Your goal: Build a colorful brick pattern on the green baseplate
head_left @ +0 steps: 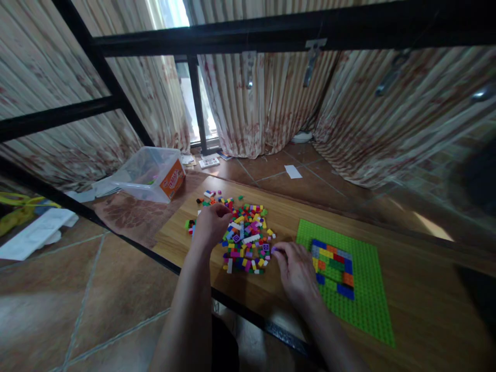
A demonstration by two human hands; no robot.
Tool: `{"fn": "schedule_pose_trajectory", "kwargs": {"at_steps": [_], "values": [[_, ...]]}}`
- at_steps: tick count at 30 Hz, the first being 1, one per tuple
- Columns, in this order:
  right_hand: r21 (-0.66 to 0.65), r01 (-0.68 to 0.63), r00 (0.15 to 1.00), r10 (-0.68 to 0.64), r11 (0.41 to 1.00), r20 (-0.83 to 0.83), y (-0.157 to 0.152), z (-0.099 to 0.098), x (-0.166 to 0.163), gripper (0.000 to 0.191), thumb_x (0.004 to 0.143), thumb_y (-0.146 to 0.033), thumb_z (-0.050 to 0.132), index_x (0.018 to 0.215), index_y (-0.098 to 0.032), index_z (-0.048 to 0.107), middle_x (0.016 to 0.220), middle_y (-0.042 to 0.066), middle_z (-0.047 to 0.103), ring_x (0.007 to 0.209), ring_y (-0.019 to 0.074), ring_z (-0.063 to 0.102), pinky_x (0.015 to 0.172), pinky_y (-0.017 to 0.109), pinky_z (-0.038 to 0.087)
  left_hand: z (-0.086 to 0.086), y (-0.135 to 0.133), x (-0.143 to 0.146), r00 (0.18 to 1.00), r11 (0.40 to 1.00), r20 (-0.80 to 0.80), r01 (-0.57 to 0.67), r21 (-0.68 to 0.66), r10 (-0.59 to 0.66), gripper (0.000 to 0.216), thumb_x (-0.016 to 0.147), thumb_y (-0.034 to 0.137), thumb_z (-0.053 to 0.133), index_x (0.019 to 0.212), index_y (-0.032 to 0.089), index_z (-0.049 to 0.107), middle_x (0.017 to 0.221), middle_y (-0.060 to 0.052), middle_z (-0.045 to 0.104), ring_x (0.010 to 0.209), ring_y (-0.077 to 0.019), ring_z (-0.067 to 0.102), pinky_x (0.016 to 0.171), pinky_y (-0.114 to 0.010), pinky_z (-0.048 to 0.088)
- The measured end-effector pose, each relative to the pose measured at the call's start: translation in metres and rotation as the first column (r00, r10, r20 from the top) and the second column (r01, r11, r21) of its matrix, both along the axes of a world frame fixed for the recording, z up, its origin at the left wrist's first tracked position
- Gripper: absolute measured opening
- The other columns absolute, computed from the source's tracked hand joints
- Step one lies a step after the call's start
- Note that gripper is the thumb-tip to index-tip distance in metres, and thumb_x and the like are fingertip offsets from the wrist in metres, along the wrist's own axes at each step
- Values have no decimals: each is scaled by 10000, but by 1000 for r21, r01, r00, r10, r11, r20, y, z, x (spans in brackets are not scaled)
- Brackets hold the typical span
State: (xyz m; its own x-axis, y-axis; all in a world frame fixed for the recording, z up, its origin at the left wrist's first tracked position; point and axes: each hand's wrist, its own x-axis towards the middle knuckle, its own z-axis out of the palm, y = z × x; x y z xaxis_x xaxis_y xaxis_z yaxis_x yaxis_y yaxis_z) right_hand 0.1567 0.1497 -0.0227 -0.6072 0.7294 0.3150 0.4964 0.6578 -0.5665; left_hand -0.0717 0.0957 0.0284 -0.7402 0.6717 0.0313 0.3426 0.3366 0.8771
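A heap of small toy building bricks [248,237] in many colours is spread over the wooden table. My left hand [212,223] reaches over the heap's left side, its fingers curled together and pointing down at the bricks; what lies between the fingertips is hidden. At the heap's right edge, my right hand [296,266] pinches a small purple brick [274,249] between thumb and fingers. Farther right lies a green studded baseplate [366,279]. On it a blocky build [331,263] shows blue, orange, yellow, red, grey and green bricks.
A clear plastic box [145,178] with an orange label stands on a mat [132,214] beyond the table's left end. The wooden table [418,289] is long and narrow with a dark front edge. Black metal bars [248,39] cross above, before striped curtains [256,108].
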Motion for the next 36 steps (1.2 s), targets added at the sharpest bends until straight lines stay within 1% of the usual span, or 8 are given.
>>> {"fn": "schedule_pose_trajectory", "kwargs": {"at_steps": [5,10,13,16,19,24,29,36], "values": [[-70,44,991,-52,997,-126,4,19,18,220,965,-333,437,962,-204,616,944,75,671,913,230,594,813,372,459,1,2,0,998,998,-29,57,27,-56,209,684,369,648,695,167,701,575,-15,627,531,-144,521,485,-225,333],[-128,221,967,-235,967,-102,25,36,67,262,950,-401,459,964,-215,643,999,77,686,933,236,622,830,397,481,8,11,10,997,995,-20,81,56,-80,203,674,369,669,686,171,709,514,3,585,497,-141,477,474,-227,320],[-135,264,959,-275,955,-73,37,33,94,263,929,-423,489,957,-215,648,987,74,690,910,241,631,823,411,488,13,17,20,996,992,-18,93,90,-91,166,675,338,669,670,176,708,540,-2,610,510,-144,496,486,-229,344],[-96,211,977,-214,973,-24,41,24,108,229,926,-390,496,932,-219,648,971,71,685,920,246,623,842,429,485,16,21,30,995,986,30,93,142,-98,134,664,306,675,663,175,705,559,-7,628,524,-148,517,493,-230,356],[-27,163,986,-162,986,47,40,17,111,197,924,-345,498,890,-221,647,946,71,671,932,253,600,843,437,480,18,24,37,994,985,49,88,152,-96,148,669,320,682,664,174,706,557,-8,625,524,-149,514,483,-229,345],[63,161,983,-166,985,76,37,14,108,160,922,-298,513,894,-217,648,985,80,639,979,257,558,873,443,468,15,29,43,994,986,33,100,133,-106,176,702,358,668,684,186,700,515,5,582,496,-143,485,452,-224,320],[54,150,987,-153,987,56,38,8,105,172,919,-325,537,891,-227,676,1013,76,629,989,249,552,885,433,466,16,32,47,991,985,42,117,124,-123,152,693,341,668,663,194,689,490,17,548,452,-125,428,427,-220,302],[-8,276,958,-275,961,-82,42,2,102,213,867,-416,596,859,-221,683,991,78,625,965,246,570,879,439,466,21,31,51,988,980,64,128,153,-139,137,671,323,682,633,191,675,467,30,511,437,-110,392,423,-215,283]]}}
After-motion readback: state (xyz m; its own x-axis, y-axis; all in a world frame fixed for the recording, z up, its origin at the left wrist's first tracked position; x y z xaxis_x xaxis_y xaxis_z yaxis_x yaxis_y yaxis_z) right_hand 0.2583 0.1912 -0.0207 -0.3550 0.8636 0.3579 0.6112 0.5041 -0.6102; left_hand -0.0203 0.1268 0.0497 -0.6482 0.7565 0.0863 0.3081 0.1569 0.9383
